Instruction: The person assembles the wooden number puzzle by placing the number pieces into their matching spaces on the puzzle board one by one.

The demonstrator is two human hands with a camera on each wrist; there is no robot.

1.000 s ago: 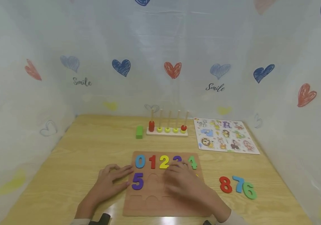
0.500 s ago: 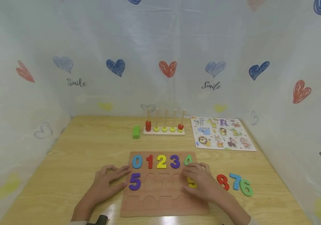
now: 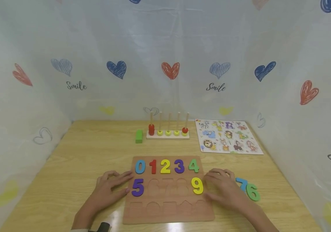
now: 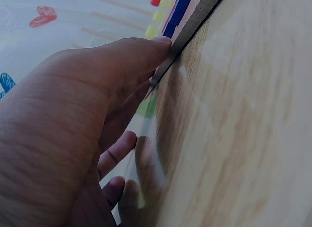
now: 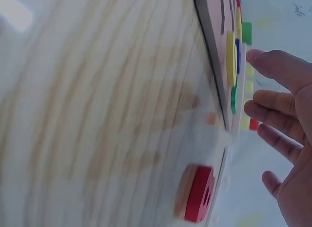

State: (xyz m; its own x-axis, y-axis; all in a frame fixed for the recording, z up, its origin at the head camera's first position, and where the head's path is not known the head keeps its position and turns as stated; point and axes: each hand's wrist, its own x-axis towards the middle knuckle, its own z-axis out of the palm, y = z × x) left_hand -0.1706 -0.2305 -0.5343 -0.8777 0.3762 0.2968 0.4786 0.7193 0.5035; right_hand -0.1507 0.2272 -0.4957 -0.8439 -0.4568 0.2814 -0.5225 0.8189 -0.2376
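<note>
A brown wooden number board (image 3: 145, 217) lies before me. Blue 0, red 1, yellow 2, purple 3 and green 4 fill its top row; a purple 5 (image 3: 137, 187) and a yellow 9 (image 3: 197, 186) sit at the ends of the second row. My left hand (image 3: 108, 188) rests at the board's left edge, its thumb touching the rim in the left wrist view. Just off the right edge, my right hand (image 3: 224, 187) hovers with loose fingers, holding nothing. A red number 8 (image 5: 199, 195) lies on the table below it, hidden by that hand in the head view.
A blue 7 (image 3: 241, 183) and a green 6 (image 3: 252, 192) lie right of my right hand. Farther back are a green block (image 3: 138, 136), a peg counter with beads (image 3: 167, 136) and an animal puzzle board (image 3: 227, 137). Curtain-like sheeting with hearts surrounds the table.
My right hand has moved right, from over the board's middle to the 9's spot and then off the board, uncovering the yellow 9. The left hand has stayed at the left edge.
</note>
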